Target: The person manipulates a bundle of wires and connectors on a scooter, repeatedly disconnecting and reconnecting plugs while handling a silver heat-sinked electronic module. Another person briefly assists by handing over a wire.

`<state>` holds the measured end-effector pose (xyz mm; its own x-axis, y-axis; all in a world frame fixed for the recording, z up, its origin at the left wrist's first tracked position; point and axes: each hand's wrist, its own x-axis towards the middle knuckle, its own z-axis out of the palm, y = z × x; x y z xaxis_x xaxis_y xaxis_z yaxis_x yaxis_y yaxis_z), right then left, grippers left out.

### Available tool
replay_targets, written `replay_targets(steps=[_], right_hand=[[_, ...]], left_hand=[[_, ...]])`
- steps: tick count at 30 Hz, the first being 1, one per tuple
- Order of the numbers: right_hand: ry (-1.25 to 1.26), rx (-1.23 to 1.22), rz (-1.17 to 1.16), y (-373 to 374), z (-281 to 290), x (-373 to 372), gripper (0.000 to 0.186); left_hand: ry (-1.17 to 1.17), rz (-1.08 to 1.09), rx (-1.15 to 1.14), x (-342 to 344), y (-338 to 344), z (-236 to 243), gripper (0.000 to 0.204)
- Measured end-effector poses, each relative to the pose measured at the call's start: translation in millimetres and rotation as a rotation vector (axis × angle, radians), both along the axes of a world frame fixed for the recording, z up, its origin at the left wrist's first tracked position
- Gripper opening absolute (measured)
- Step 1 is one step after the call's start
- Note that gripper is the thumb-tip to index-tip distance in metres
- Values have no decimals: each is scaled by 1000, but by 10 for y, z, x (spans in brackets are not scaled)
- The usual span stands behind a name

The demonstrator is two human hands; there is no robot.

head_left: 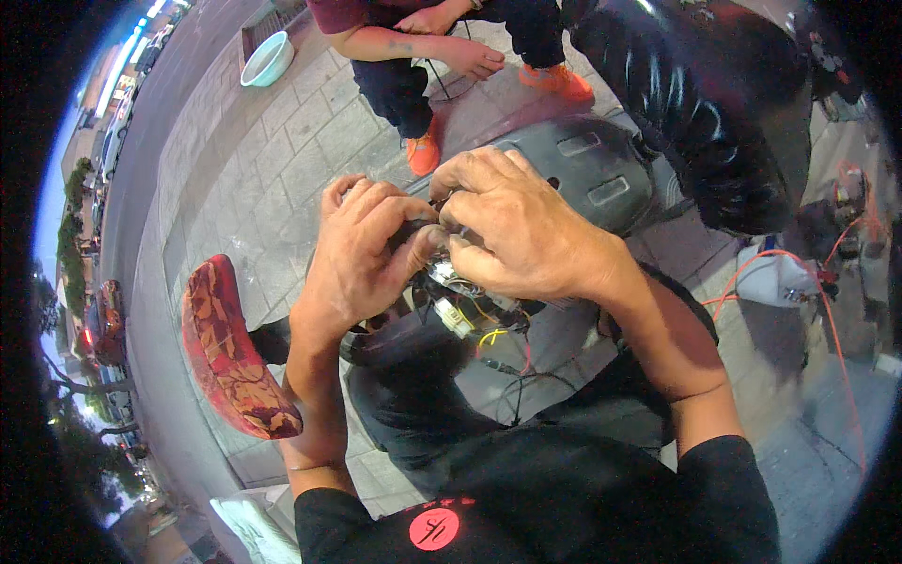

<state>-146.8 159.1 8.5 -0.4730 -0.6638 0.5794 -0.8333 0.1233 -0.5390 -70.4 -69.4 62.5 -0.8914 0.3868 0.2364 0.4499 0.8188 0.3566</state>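
Note:
My left hand (362, 246) and my right hand (526, 230) meet in front of me, their fingertips almost touching. Both are closed in a pinch over something dark and small that the fingers mostly hide. Just below them hangs a bundle of thin wires (484, 305) with a white plug connector (453, 318) and a short yellow wire (492, 336). A black rounded housing (409, 340) lies under the wires, between my knees. Beyond my right hand is a dark grey plastic vehicle panel (601, 179) with two slots.
A red-patterned padded piece (230, 352) stands left of my forearm. Ahead, another person in orange shoes (556, 83) rests their hands near their knees. A pale basin (267, 59) sits on the paving. At right are a shiny black cover (695, 103), a whitish container (775, 277) and an orange cable (839, 348).

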Motion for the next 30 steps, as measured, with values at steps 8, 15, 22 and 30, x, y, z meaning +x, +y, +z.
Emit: replay_targets(steps=[8, 15, 22, 30], right_hand=[[-23, 43, 21, 145, 82, 20, 21], [-23, 68, 21, 57, 73, 8, 20], [-19, 52, -18, 38, -16, -12, 26], [-163, 18, 13, 89, -24, -86, 19]], left_hand=[[-40, -37, 92, -17, -59, -92, 20], [-115, 114, 218, 71, -245, -191, 16], [-168, 194, 250, 124, -205, -234, 18], [-433, 334, 605, 287, -253, -231, 33]])
